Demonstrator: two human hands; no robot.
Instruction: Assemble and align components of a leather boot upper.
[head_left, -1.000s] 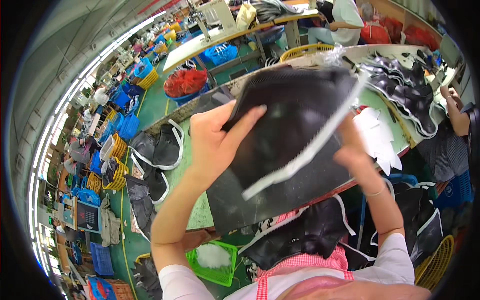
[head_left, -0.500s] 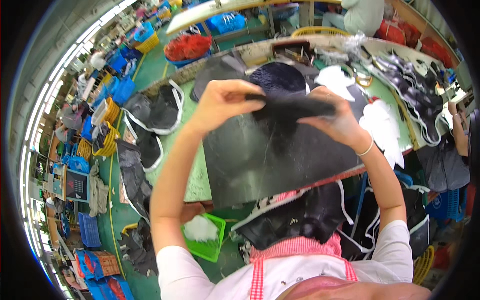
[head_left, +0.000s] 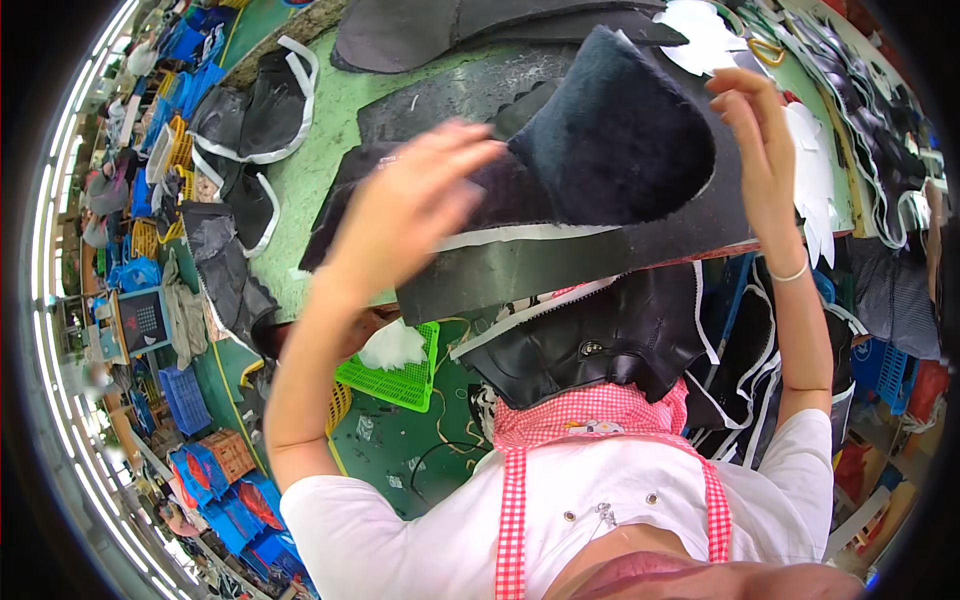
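Observation:
A dark navy, fuzzy piece with a rounded lower edge lies on the bench in front of me. Beneath it and to its left is a flat black piece with a white strip along its near edge. My left hand, blurred by motion, hovers over that black piece with its fingers stretched out and nothing visible in them. Just right of the fuzzy piece, my right hand is raised with bent, parted fingers, holding nothing. A smooth black sheet lies under these pieces.
Black pieces with white edging lie on the left of the green bench top. White cut pieces and scissors with yellow handles are at the right. A black leather piece covers my lap, near a green basket.
A dark piece held up between both hands is no longer in them. The hands have moved apart, and the fuzzy piece now lies nearer on the bench. The view has tilted downward.

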